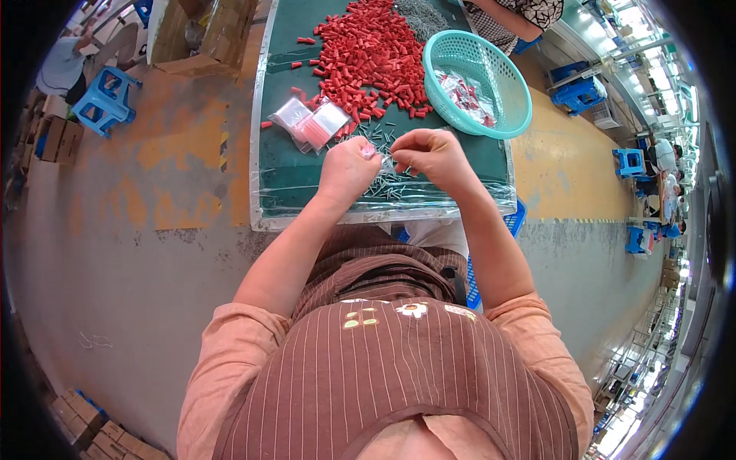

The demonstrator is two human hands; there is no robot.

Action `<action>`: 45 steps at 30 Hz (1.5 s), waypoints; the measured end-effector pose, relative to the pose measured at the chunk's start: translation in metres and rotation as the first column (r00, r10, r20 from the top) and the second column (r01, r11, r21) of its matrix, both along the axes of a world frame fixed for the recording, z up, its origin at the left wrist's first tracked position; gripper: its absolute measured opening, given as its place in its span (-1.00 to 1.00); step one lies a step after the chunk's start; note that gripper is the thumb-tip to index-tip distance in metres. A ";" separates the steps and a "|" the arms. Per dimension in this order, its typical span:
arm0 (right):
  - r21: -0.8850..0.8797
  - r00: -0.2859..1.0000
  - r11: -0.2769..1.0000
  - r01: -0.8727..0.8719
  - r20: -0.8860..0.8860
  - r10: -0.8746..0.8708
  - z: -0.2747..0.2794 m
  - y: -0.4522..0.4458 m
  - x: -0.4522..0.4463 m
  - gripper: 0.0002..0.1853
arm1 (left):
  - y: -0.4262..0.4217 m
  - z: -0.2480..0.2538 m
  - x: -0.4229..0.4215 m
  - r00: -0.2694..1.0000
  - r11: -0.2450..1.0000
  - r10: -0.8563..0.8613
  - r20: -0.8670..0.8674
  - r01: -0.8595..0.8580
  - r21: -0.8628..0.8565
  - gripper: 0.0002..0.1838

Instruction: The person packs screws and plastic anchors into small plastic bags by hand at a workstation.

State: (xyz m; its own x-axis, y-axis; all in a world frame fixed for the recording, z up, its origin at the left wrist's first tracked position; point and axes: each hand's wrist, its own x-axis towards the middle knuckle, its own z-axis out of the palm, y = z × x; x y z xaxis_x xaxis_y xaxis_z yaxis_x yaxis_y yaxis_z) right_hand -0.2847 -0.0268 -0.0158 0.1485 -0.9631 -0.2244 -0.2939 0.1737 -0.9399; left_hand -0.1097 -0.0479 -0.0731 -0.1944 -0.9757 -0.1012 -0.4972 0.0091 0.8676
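Note:
My left hand is closed around a small clear plastic bag, and a pinkish bit shows by its thumb. Close beside it on the right, my right hand is pinched at the fingertips; what lies in the pinch is too small to make out. Both hands are over a scatter of small metal screws near the table's front edge. A stack of small clear bags lies left of my left hand. Beyond the hands spreads a big heap of red plastic sleeves.
A turquoise perforated basket with filled bags stands at the table's right. Grey metal pieces are heaped at the back, near another person's arm. Clear film covers the green table's front edge. A blue stool stands left.

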 end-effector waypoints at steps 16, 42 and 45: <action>-0.241 0.742 0.912 -0.332 -0.663 0.094 0.023 -0.001 0.022 -0.83 | 0.000 0.004 0.002 0.997 0.999 -0.040 -0.062 0.038 -0.034 -0.81; -0.318 0.735 0.933 -0.168 -0.672 -0.096 -0.079 -0.026 0.000 -0.83 | -0.009 -0.008 0.019 0.999 0.981 0.041 -0.026 -0.045 -0.188 -0.85; -0.216 0.953 0.970 0.114 -0.251 -0.168 -0.063 -0.023 0.001 -0.81 | -0.010 -0.011 0.018 0.997 0.987 0.059 -0.052 -0.066 -0.143 -0.84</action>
